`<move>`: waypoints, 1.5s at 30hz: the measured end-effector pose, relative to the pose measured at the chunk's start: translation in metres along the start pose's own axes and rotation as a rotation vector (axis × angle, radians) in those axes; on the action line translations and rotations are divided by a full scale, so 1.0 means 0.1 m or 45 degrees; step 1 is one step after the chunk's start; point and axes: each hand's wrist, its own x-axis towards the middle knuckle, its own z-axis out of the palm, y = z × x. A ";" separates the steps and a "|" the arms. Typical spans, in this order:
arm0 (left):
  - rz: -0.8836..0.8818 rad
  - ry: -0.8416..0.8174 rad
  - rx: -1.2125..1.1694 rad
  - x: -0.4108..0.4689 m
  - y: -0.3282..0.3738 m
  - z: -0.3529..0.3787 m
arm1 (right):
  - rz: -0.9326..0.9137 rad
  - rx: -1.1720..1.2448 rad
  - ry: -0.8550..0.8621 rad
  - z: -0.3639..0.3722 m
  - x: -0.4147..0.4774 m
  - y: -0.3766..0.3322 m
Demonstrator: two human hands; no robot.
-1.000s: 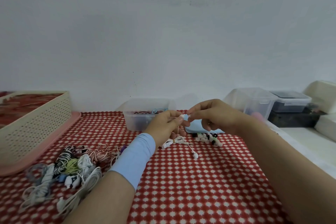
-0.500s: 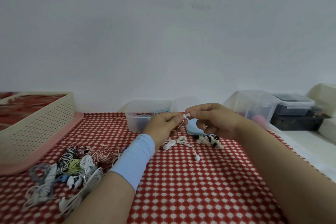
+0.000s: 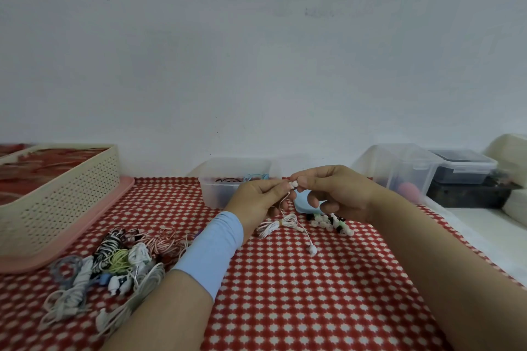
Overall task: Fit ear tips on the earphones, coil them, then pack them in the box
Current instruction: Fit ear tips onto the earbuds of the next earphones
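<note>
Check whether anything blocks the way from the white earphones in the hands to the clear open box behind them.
Nothing visible blocks it. The left hand and right hand pinch the white earphones just in front of the clear box, whose top is open.

Plain white wall [image 3: 256, 51], red-checked tablecloth [image 3: 299, 293]

red-white patterned tablecloth [image 3: 313, 308], white earphones [image 3: 281, 225]

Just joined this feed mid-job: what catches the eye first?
At centre frame the left hand and right hand meet, pinching one white earbud whose cable drops to a white coil on the red checked cloth. A tangled pile of earphones lies lower left, beside a cream basket.
</note>
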 end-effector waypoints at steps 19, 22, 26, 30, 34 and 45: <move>0.049 0.021 0.038 -0.01 -0.04 -0.02 | -0.097 -0.103 -0.028 0.06 -0.08 -0.04; 0.018 0.062 0.012 0.02 -0.04 -0.02 | -0.184 -0.201 0.047 0.05 -0.10 -0.09; -0.033 0.080 -0.021 0.03 -0.04 -0.04 | -0.288 -0.409 0.087 0.03 -0.11 -0.15; -0.041 0.044 -0.009 0.01 0.00 -0.01 | -0.355 -0.579 0.130 0.04 -0.09 -0.16; -0.065 0.033 -0.017 0.00 0.01 0.02 | -0.371 -0.639 0.163 0.05 -0.09 -0.16; -0.170 -0.055 -0.157 0.01 0.02 0.02 | -0.261 -0.476 0.053 0.01 -0.14 -0.17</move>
